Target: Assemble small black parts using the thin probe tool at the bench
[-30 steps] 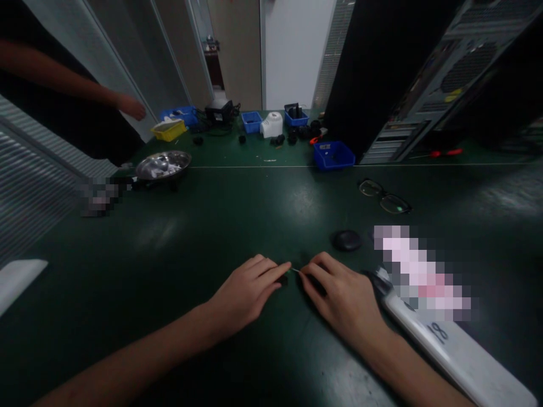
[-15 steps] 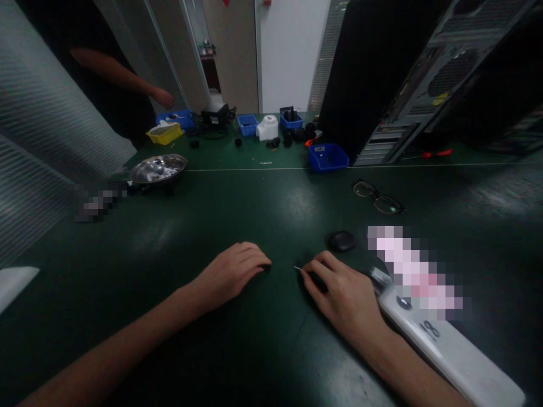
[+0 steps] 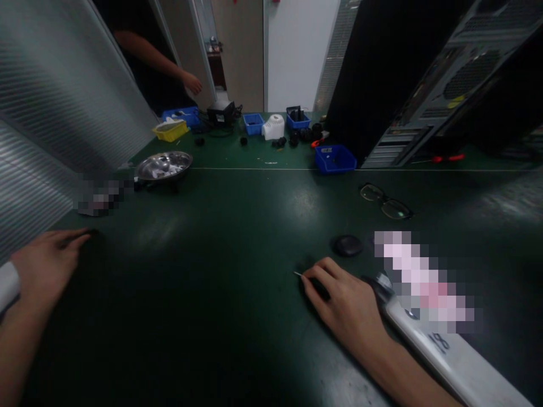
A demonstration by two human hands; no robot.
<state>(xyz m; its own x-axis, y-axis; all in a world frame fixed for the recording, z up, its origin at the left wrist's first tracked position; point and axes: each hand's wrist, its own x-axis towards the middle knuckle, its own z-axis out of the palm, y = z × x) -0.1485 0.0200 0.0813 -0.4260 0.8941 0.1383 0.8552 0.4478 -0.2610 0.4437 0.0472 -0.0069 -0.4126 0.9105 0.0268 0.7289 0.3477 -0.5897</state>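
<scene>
My left hand [image 3: 51, 263] is over the table's left side, fingers stretched forward and pinched together. A small dark spot shows at its fingertips, too faint to tell a held piece from shadow. Beside that wrist is a smooth white object [image 3: 8, 285], cut off by the frame edge. My right hand [image 3: 343, 294] rests on the green table [image 3: 229, 226], thumb and fingers closed on a thin metal rod [image 3: 298, 273]. Only the rod's pale tip sticks out to the left. Just beyond this hand lies a black computer mouse [image 3: 348, 245].
A long white device [image 3: 453, 350] marked 18 lies along my right forearm. Eyeglasses [image 3: 386, 201] are farther back. A metal bowl [image 3: 164, 166] holds white bits. A blue bin [image 3: 335, 159], yellow tray [image 3: 170, 131] and white housing [image 3: 274, 127] stand behind. Another person's hand [image 3: 192, 83] shows upper left.
My left hand has swung from the table's middle far to the left, next to the white object. My right hand keeps its pinch on the rod in nearly the same place.
</scene>
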